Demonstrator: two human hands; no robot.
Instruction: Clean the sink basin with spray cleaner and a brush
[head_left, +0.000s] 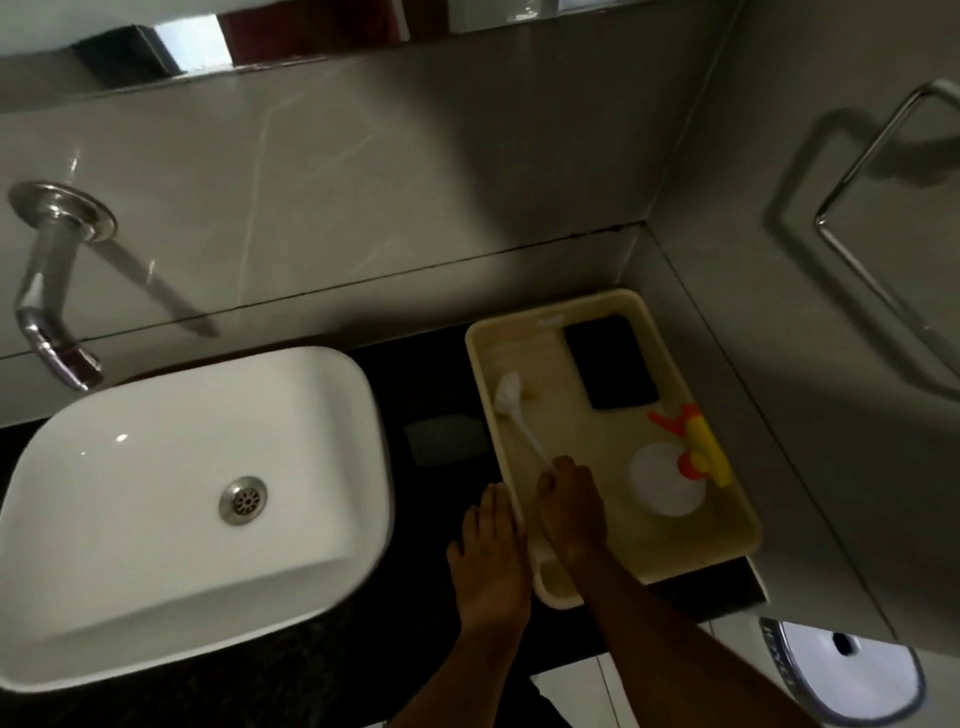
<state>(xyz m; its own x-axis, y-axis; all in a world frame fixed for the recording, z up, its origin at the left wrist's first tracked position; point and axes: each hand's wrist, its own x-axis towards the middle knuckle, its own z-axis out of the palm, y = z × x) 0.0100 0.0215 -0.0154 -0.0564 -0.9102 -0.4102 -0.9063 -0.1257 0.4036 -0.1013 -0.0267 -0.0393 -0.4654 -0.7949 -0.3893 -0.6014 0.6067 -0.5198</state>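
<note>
A white rectangular sink basin (156, 519) sits on a dark counter, its metal drain (242, 500) in the middle. To its right stands a cream tray (737, 525). In the tray lie a white brush (511, 402), a white spray bottle with an orange and yellow trigger head (670, 483), and a black flat object (610, 361). My right hand (571, 506) is over the tray, its fingers closed on the brush handle. Beside the tray's left rim, my left hand (491, 561) rests flat on the counter, fingers together, holding nothing.
A chrome tap (44, 291) juts from the tiled wall above the basin's back left. A metal towel ring (883, 223) hangs on the right wall. The dark counter (431, 395) runs between basin and tray. A toilet (852, 670) shows at the lower right.
</note>
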